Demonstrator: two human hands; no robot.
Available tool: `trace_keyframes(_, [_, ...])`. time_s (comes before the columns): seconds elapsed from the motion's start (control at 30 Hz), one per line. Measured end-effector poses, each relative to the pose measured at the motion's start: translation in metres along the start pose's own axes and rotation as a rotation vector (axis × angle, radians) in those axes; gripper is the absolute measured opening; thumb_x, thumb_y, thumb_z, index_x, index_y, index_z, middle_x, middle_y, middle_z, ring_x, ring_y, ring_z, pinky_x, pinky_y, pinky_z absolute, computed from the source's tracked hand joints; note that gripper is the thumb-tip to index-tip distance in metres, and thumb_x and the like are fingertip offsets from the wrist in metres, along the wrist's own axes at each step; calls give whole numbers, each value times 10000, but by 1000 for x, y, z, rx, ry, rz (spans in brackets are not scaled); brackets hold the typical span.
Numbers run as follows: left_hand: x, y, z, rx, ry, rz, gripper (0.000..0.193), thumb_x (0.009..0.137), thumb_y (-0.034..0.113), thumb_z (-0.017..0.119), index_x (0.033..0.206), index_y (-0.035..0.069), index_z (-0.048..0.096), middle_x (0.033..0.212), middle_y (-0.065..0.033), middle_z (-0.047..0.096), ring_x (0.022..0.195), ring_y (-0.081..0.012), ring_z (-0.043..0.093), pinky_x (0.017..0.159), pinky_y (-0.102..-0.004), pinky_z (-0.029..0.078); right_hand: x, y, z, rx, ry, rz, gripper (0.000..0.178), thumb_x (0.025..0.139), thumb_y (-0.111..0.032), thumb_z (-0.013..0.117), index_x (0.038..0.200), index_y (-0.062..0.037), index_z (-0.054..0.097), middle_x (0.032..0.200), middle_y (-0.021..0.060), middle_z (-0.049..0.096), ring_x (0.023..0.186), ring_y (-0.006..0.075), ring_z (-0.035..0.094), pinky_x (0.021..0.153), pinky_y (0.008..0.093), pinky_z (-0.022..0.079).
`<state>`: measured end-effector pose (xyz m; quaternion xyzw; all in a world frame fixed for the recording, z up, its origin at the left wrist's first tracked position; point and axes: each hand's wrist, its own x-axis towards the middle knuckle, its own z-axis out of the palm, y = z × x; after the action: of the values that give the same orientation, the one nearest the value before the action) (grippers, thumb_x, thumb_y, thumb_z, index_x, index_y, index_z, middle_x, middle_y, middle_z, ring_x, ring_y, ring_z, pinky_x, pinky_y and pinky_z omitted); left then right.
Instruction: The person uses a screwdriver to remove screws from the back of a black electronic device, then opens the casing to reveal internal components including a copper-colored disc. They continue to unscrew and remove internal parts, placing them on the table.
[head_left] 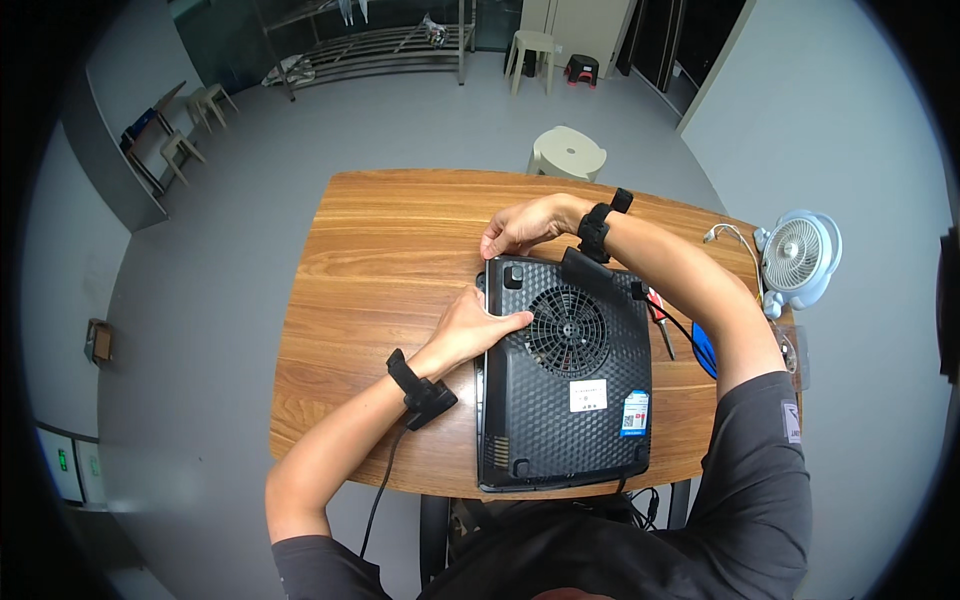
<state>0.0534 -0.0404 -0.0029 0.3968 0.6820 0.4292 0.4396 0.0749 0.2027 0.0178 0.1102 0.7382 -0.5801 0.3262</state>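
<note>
Induction cooker point(553, 387), upturned on wooden table point(390, 260), presumably to bare fan grille point(567, 331). Left hand point(472, 325): thumb and fingers clasping left edge, seemingly steadying. Right hand point(525, 225): at far-left corner; whether pinching, cannot tell.

Even, moderately bright indoor light falls from above on the left hand point(466, 328) and right hand point(528, 224), both sharply rendered. Shadows on the counter point(380, 260) around them are soft. Well beyond the hands, the metal rack point(372, 52) appears dimmer and less crisp. Outward from them, fisheye distortion bows straight edges; black vignetting rounds the corners.
</note>
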Motion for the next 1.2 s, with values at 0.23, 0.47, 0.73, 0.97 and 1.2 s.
trace_keyframes(0.23, [0, -4, 4, -42, 5, 26, 375, 823, 312, 849, 978, 8, 692, 901, -59, 741, 816, -130, 687, 751, -294, 540, -10, -2, 0, -7, -45, -60, 202, 1016, -210, 656, 1155, -64, 654, 1000, -31, 657, 881, 76, 600, 799, 243, 504])
trace_keyframes(0.47, [-1, -3, 1, -206, -86, 33, 259, 873, 259, 847, 849, 56, 689, 824, 15, 687, 739, -39, 608, 657, -227, 488, -24, -7, 6, -32, -37, -77, 276, 1023, -204, 641, 1273, -91, 611, 1081, -34, 622, 985, 70, 561, 854, 242, 472])
trace_keyframes(0.73, [0, 0, -2, -57, -9, 53, 485, 797, 348, 906, 932, -4, 601, 854, -54, 707, 771, -86, 652, 698, -261, 549, -28, -9, -2, -8, -107, -86, 278, 1032, -192, 620, 1291, -92, 607, 1099, -22, 621, 999, 79, 560, 873, 253, 473])
trace_keyframes(0.97, [-10, 18, 1, -10, 64, 48, 521, 806, 369, 904, 889, 47, 503, 816, -34, 637, 756, -66, 598, 664, -223, 516, -34, -6, 0, 34, -36, -94, 318, 1030, -178, 621, 1329, -80, 579, 1101, -11, 636, 1007, 82, 589, 887, 264, 487])
trace_keyframes(1.2, [-4, 14, -4, 24, -17, 34, 539, 814, 377, 895, 943, 33, 500, 871, -40, 629, 795, -77, 595, 671, -219, 507, -32, -11, -1, -9, -35, -71, 330, 1045, -232, 602, 1334, -75, 575, 1145, -3, 650, 989, 93, 619, 875, 277, 506])
